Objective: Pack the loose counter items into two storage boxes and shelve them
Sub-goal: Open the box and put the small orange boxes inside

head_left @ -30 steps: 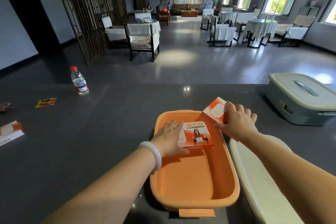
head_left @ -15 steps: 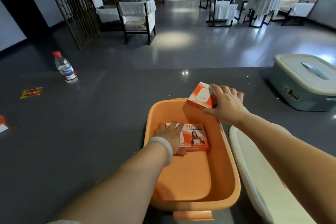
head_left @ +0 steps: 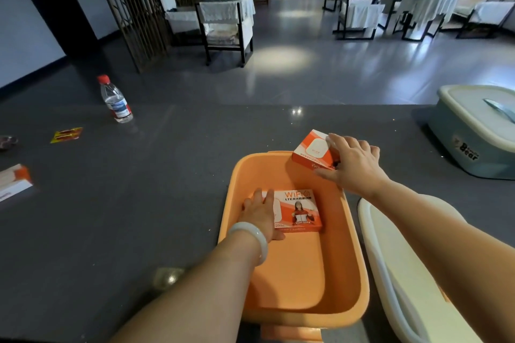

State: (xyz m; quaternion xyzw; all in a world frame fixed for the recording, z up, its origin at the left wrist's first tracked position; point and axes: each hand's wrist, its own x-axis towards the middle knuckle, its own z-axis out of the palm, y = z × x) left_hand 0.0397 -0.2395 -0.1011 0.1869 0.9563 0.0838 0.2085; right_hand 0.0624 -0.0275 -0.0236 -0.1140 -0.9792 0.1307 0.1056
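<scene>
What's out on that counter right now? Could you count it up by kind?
Cartons: 3
Storage boxes: 2
Loose lid: 1
Bottle: 1
Packet: 1
Unclear small bits: 2
Total: 10

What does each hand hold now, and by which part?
The right hand grips the small orange-and-white carton by its right end. The left hand holds the flat orange WiFi box by its left end.
</scene>
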